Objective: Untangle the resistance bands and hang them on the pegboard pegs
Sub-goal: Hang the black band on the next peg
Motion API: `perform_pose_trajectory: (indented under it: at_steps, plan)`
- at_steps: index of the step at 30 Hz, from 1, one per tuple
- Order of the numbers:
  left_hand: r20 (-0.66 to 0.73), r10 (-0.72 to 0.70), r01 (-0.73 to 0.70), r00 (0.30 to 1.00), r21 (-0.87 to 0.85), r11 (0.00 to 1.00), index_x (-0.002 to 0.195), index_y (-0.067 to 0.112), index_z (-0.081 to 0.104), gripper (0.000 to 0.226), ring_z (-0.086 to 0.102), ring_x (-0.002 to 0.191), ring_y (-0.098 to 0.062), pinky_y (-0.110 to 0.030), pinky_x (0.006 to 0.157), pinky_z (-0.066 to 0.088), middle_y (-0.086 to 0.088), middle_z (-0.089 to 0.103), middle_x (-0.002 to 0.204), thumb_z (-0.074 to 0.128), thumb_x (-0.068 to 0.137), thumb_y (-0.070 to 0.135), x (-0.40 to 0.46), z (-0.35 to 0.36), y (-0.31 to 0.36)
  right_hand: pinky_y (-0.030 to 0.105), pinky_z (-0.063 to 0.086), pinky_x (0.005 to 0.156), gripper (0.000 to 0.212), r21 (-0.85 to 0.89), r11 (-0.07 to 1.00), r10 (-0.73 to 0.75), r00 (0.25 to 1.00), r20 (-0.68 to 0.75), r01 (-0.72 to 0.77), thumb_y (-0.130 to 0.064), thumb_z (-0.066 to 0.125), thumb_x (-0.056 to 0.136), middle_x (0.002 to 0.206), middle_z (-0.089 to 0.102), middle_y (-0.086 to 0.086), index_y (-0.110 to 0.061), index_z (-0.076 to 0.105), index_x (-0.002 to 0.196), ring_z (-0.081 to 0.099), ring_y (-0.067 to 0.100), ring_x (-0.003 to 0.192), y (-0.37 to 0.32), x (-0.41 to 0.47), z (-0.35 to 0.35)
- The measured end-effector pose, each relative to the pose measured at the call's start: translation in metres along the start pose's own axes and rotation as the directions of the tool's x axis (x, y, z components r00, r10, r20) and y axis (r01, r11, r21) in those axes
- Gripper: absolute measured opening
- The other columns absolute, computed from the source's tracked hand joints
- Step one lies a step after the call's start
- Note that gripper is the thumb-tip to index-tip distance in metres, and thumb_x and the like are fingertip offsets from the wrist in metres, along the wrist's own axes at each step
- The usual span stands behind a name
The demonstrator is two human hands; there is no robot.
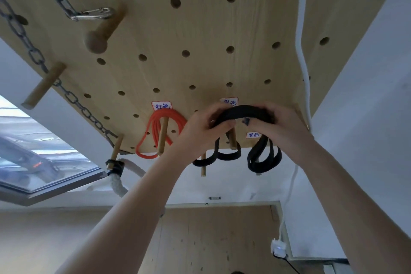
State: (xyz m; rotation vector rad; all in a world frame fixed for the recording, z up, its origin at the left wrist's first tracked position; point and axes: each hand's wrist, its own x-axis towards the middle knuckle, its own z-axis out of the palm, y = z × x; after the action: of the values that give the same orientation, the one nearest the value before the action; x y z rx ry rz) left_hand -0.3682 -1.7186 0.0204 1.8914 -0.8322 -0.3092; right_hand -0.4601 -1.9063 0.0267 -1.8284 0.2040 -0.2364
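Both hands are raised at the lower part of the wooden pegboard (200, 29). My left hand (200, 131) and my right hand (278, 127) grip a black resistance band (244, 110) between them, its top arched across the gap. Loops of the black band (264, 158) hang down below my right hand, and more black loops (226, 154) hang by a wooden peg (232, 140). An orange-red band (155, 127) hangs coiled on a peg (162, 135) to the left, under a white label.
A metal chain (33, 51) with a carabiner (93, 14) runs over large pegs at the upper left. A thick white rope (116, 182) hangs from a lower-left peg. A white cable (302, 51) runs down the right edge. A window (33, 151) lies to the left.
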Motion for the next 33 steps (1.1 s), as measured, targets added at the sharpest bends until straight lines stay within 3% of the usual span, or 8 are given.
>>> perform_pose_trajectory:
  at_steps: [5,10,13,17,20,22,28,33]
  plan:
    - [-0.092,-0.009,0.01,0.996,0.012,1.0,0.115,0.034,0.06,0.027,0.07,0.096,-0.006,-0.041,0.092,0.057,0.009,0.071,0.104,0.064,0.097,0.014,0.004,0.013,-0.013,0.039,0.052,0.078,0.026,0.004,0.999,0.054,0.996,-0.069,-0.054,-0.052,0.062,0.091,0.067,0.056,-0.012,-0.03,0.072,0.099,0.056,0.011,0.071,0.021,0.01,0.015]
    - [-0.164,0.058,-0.038,0.985,0.121,0.992,0.124,0.032,0.053,0.034,0.063,0.109,0.003,-0.029,0.094,0.056,0.024,0.063,0.114,0.063,0.097,0.013,0.008,0.016,-0.028,0.039,0.054,0.077,0.021,-0.038,0.998,0.052,0.994,-0.099,-0.056,-0.042,0.062,0.097,0.069,0.056,-0.016,-0.023,0.069,0.097,0.057,0.008,0.072,0.027,0.021,0.025]
    - [-0.151,0.13,-0.089,0.98,0.255,0.963,0.125,0.032,0.051,0.032,0.066,0.097,-0.006,-0.033,0.083,0.06,0.008,0.063,0.115,0.059,0.099,0.016,0.008,0.018,-0.039,0.027,0.049,0.069,0.018,-0.06,0.998,0.025,0.996,-0.09,-0.031,-0.038,0.062,0.098,0.075,0.06,-0.007,-0.021,0.067,0.098,0.059,0.011,0.071,0.027,0.024,0.026]
    - [-0.171,0.277,-0.105,0.946,0.645,0.757,0.127,0.023,0.055,0.026,0.063,0.076,-0.02,-0.036,0.059,0.057,-0.004,0.058,0.122,0.05,0.101,0.026,0.007,0.024,-0.042,0.017,0.046,0.062,0.018,-0.085,0.996,-0.006,0.995,-0.103,-0.003,-0.038,0.063,0.098,0.08,0.065,-0.003,-0.02,0.066,0.101,0.059,0.007,0.07,0.033,0.027,0.028]
    - [-0.195,0.38,-0.067,0.904,0.814,0.577,0.12,0.015,0.065,0.024,0.061,0.08,-0.026,-0.036,0.068,0.05,-0.008,0.062,0.116,0.055,0.101,0.025,0.007,0.028,-0.044,0.013,0.043,0.06,0.018,-0.073,0.997,-0.032,0.991,-0.132,0.023,-0.036,0.064,0.098,0.075,0.062,-0.01,-0.018,0.065,0.102,0.057,0.001,0.066,0.037,0.028,0.029]
    - [-0.214,0.392,-0.031,0.895,0.846,0.533,0.118,0.015,0.066,0.021,0.059,0.08,-0.026,-0.036,0.07,0.049,-0.009,0.062,0.111,0.059,0.1,0.024,0.008,0.03,-0.044,0.011,0.043,0.063,0.018,-0.062,0.996,-0.07,0.986,-0.149,0.061,-0.031,0.065,0.098,0.077,0.062,-0.013,-0.014,0.065,0.104,0.058,-0.003,0.07,0.037,0.028,0.031]
    - [-0.237,0.278,0.023,0.931,0.797,0.603,0.122,0.014,0.059,0.033,0.057,0.065,-0.027,-0.032,0.042,0.045,-0.012,0.055,0.109,0.069,0.091,0.011,0.017,0.031,-0.041,0.025,0.052,0.07,0.02,-0.239,0.958,-0.209,0.954,-0.214,0.156,-0.034,0.06,0.101,0.091,0.066,-0.01,-0.015,0.061,0.108,0.063,0.004,0.084,0.052,0.032,0.041]
    - [-0.231,0.299,0.0,0.926,0.791,0.612,0.132,0.017,0.052,0.038,0.056,0.064,-0.023,-0.03,0.042,0.043,-0.009,0.056,0.106,0.063,0.096,0.016,0.015,0.031,-0.041,0.032,0.051,0.062,0.044,-0.437,0.889,-0.299,0.899,-0.321,0.14,-0.049,0.055,0.098,0.1,0.065,0.004,-0.011,0.05,0.12,0.063,0.022,0.079,0.064,0.032,0.049]
